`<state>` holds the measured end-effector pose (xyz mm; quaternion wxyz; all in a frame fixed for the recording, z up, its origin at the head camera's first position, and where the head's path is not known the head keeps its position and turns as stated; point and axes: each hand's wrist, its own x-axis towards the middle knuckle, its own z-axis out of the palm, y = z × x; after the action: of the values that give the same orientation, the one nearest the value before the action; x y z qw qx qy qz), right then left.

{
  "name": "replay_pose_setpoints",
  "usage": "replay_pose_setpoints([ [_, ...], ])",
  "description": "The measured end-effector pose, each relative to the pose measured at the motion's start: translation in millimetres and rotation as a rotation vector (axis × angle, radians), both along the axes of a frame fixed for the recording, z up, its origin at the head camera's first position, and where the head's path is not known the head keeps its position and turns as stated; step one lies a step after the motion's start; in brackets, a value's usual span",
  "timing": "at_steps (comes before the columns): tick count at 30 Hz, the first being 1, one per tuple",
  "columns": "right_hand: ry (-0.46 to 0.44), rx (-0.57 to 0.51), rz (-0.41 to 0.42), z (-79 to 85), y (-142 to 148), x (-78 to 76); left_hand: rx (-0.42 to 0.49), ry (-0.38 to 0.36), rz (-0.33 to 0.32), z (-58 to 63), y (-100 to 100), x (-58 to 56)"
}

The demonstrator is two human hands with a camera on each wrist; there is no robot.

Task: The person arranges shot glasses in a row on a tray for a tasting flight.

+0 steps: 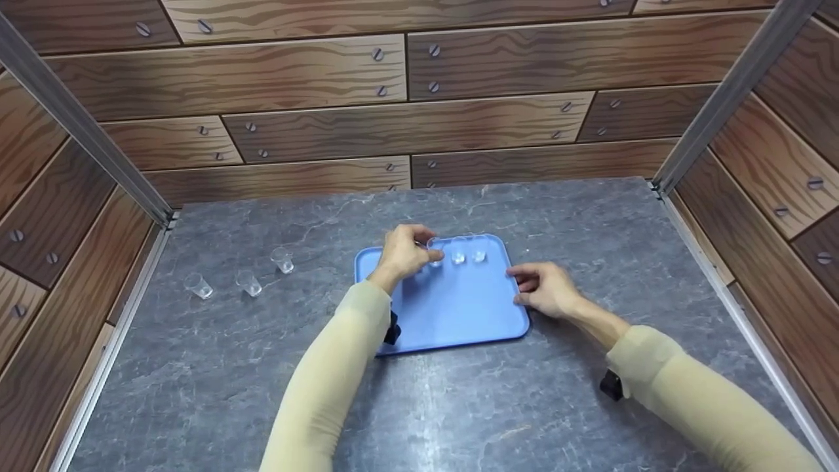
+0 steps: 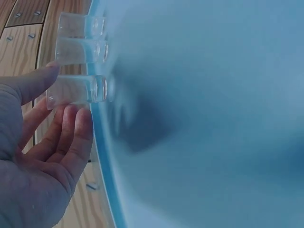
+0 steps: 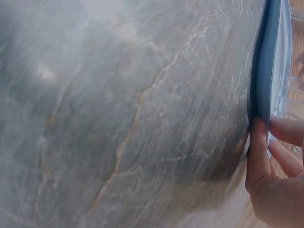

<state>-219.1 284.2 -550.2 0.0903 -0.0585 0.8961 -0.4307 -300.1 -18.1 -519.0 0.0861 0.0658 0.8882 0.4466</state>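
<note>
A blue tray (image 1: 459,308) lies on the grey marbled tabletop, in front of me. My left hand (image 1: 403,252) pinches a small clear shot glass (image 2: 71,90) between thumb and fingertips at the tray's far side; its base is at or just above the tray floor. Two more shot glasses stand in line to its right, one (image 1: 458,255) close by and another (image 1: 479,254) beyond it. At the tray's right edge my right hand (image 1: 550,288) grips the rim; in the right wrist view its fingers (image 3: 259,156) lie on both sides of that rim.
Left of the tray, three more clear shot glasses stand on the tabletop: one (image 1: 283,261) nearest the tray, one (image 1: 249,284) in the middle and one (image 1: 198,286) farthest left. Wood-patterned walls (image 1: 314,137) enclose the table at the back and sides, with metal posts at the corners.
</note>
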Motion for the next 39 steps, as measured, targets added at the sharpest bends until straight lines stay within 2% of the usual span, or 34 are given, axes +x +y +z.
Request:
replay_pose_setpoints([
  [6, -0.004, 0.001, -0.002, -0.2, 0, -0.4, -0.020, -0.005, 0.024, -2.0, 4, 0.3],
  [7, -0.004, 0.001, -0.002, -0.1, 0, -0.4, -0.017, 0.012, 0.021, -13.3, 3, -6.6],
  [9, -0.002, 0.003, -0.001, 0.1, 0, -0.2, -0.022, 0.024, 0.023, -13.9, 5, -6.7],
  [13, 0.003, 0.004, 0.003, 0.7, 0, 0.1, -0.033, 0.030, 0.022, -14.0, 6, -5.6],
  [14, 0.005, 0.004, 0.005, 0.8, 0, 0.1, -0.038, 0.015, 0.028, -3.4, 8, 1.4],
  [16, 0.006, 0.000, 0.005, 1.1, 0, 0.2, -0.041, 0.008, 0.032, -3.4, 8, 2.1],
  [17, 0.005, -0.002, 0.006, 1.3, 0, 0.4, -0.033, 0.035, 0.026, -10.8, 7, -1.8],
  [23, 0.000, -0.006, 0.000, 2.0, 0, 0.7, -0.039, 0.042, 0.016, -9.1, 3, 0.8],
  [24, 0.001, -0.003, -0.002, 1.7, -1, 0.6, -0.046, 0.014, 0.023, -1.3, 3, 5.6],
  [27, 0.009, 0.009, 0.007, 1.0, 0, 0.4, -0.036, 0.004, 0.022, 0.0, -4, 7.0],
  [34, 0.007, 0.020, 0.006, 0.3, 0, -0.1, -0.061, 0.085, -0.026, 2.6, -26, 10.3],
  [39, 0.009, 0.021, 0.008, 0.0, 0, -0.9, -0.044, 0.113, -0.039, 9.9, -42, 14.8],
])
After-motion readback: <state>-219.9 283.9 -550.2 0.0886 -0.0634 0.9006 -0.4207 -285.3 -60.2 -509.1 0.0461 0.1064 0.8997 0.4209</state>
